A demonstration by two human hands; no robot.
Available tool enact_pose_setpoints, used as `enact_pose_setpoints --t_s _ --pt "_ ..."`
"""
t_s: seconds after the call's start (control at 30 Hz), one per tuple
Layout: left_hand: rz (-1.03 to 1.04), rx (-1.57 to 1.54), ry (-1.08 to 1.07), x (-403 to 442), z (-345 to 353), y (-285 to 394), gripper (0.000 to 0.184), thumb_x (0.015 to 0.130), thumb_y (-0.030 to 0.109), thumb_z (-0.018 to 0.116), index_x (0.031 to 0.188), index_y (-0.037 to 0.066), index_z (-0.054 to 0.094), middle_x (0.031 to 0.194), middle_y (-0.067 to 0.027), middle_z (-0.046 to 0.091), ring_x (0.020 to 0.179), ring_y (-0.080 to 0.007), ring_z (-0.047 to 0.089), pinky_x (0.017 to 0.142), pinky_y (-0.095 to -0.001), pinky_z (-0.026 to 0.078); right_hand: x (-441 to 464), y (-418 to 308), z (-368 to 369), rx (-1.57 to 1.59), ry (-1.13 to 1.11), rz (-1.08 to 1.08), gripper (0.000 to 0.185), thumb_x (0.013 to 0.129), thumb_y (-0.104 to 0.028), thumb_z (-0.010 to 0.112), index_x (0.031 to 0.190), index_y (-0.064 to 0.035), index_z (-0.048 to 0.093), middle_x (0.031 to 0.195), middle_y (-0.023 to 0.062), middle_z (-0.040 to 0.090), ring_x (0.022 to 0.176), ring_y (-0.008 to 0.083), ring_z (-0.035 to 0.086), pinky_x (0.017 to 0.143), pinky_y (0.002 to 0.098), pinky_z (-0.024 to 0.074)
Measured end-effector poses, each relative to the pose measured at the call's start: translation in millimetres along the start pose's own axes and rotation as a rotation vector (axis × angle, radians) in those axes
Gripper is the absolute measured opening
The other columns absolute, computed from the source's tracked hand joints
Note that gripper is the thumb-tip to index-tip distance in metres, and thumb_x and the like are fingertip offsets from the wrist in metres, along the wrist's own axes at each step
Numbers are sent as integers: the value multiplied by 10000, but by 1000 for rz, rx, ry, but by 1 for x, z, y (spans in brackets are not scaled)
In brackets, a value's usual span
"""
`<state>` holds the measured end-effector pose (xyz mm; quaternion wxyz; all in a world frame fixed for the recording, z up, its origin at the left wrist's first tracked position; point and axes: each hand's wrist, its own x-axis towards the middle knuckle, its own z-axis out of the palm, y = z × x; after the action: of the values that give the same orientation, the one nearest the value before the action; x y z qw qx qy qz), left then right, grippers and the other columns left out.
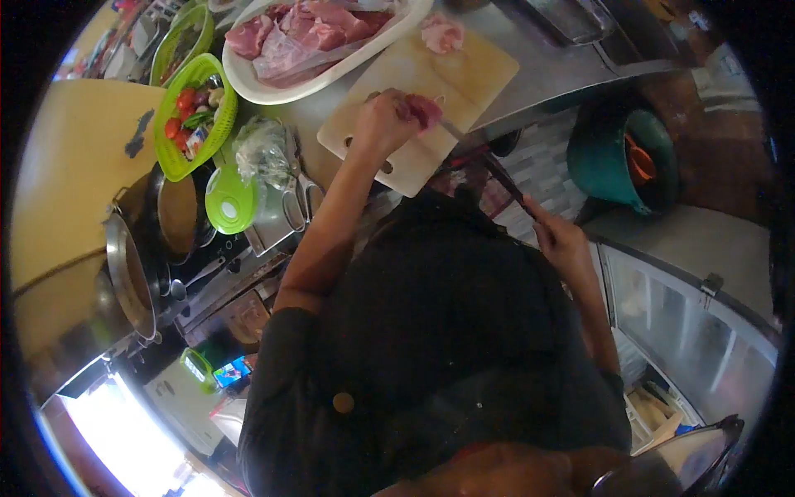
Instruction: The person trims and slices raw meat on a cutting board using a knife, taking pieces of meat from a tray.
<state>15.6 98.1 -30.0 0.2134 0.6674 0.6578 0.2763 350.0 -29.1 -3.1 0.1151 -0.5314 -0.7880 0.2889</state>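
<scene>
On the white cutting board point(476, 70), my left hand point(385, 124) is closed around a piece of raw meat point(425, 111). A knife point(503, 179) with a dark handle is gripped in my right hand point(561, 240), off the board's right edge. Its blade points up and left towards the meat; whether the tip touches it I cannot tell. Another small piece of meat point(443, 35) lies at the far side of the board. Behind the board, a white tub point(240, 80) holds large chunks of raw meat and a clear plastic bag.
Left of the board are a green basket point(166, 153) of vegetables, a plastic-wrapped leafy bundle point(263, 153), scissors point(303, 203) and a green lid point(231, 199). Pans point(132, 265) stand further left. A green bucket point(609, 161) with something orange inside stands at right.
</scene>
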Motion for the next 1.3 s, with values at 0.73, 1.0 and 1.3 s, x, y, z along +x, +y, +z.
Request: enact_pose_setpoints --t_s 0.73,1.0,1.3 --pt "-162 -239 151 -13 12 -10 278 725 134 681 956 -13 633 753 -150 679 696 -249 682 663 -334 535 128 -43 72 395 -66 14 503 888 -90 563 1364 -228 477 1076 218 637 891 332 662 775 341 493" --pt "-348 -701 262 -4 -10 -11 270 809 81 652 1049 -33 605 747 -117 669 691 -161 661 644 -286 534 55 -7 56 311 -63 -146 547 888 -58 551 1391 -242 443 1115 205 627 942 347 647 790 349 494" --pt "-225 -417 -18 -14 -12 -18 294 863 88 601 1136 -22 600 760 -96 659 676 -148 630 607 -308 528 63 -18 47 273 66 -39 569 898 -85 555 1397 -320 416 939 249 627 831 429 611 736 444 500"
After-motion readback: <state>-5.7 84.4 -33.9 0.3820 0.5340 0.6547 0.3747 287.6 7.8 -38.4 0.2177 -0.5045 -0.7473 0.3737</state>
